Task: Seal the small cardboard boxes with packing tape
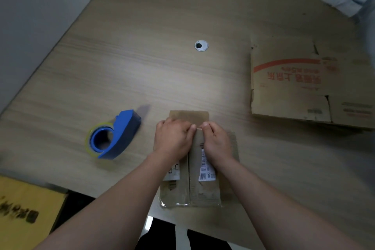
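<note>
table (142,57): light wood-grain, glare mid-top | wall (30,6): pale grey, left | grommet (201,45): round, grey

One wide-angle camera on the person's head looks forward and steeply down at the wooden table (142,71), close above the left hand (172,138) and right hand (217,143); both forearms enter from the bottom edge

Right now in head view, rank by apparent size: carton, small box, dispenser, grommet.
1. carton, though cropped by the frame
2. small box, nearest the camera, which flatters it
3. dispenser
4. grommet
</note>
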